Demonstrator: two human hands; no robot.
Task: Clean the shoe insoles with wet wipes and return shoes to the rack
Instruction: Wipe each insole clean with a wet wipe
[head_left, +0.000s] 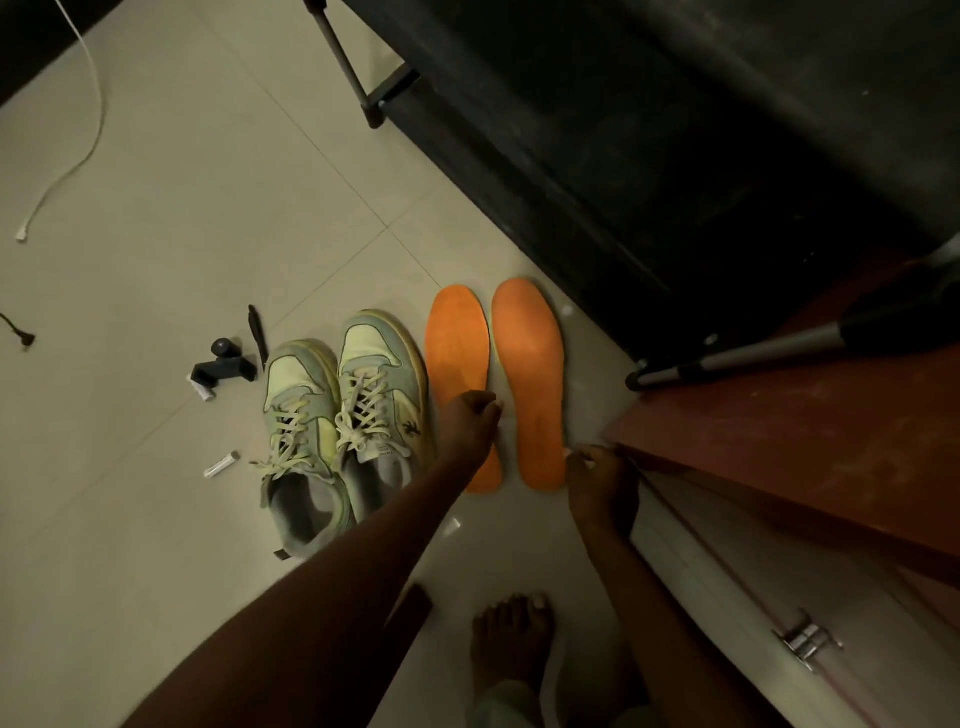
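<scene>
Two orange insoles lie flat side by side on the tiled floor, the left insole (457, 343) and the right insole (530, 364). Left of them stands a pair of pale green and grey sneakers (343, 415), laces loose. My left hand (470, 421) rests over the lower half of the left insole, fingers curled at its inner edge. My right hand (600, 478) hovers with curled fingers beside the heel of the right insole. A small pale spot shows at each hand's fingertips; whether it is a wipe is unclear.
A black shoe rack (649, 156) fills the upper right, and a red-brown cabinet (805, 441) with a leaning metal pole (737, 358) stands at right. A black phone holder (223, 364), a small white tube (221, 464) and a white cable (78, 166) lie on the floor. My bare foot (511, 639) stands below.
</scene>
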